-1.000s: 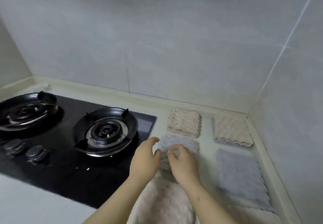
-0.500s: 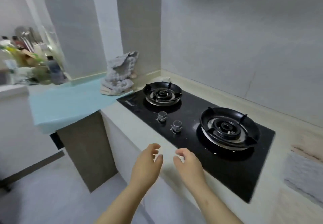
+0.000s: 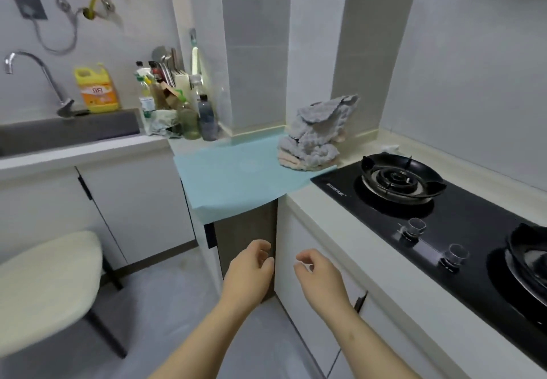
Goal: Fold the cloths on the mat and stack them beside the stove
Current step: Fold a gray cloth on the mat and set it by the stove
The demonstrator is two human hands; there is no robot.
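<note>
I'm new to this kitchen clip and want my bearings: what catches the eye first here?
A crumpled pile of grey and pink cloths stands out, heaped at the back right corner of the pale blue mat, just beside the black stove. Low in the foreground, the left hand and right hand hang empty, fingers loosely curled. A bright yellow bottle stands behind the sink at far left.

Cloths: soft nubby fleece, grey w/ some pink, rumpled. Mat: smooth pale-blue sheet, matt, looks like plastic. Stove: glossy black glass top; knobs clear plastic. Faucet: shiny metal. Detergent jug: yellow plastic. Table: smooth cream surface, slight sheen.
</note>
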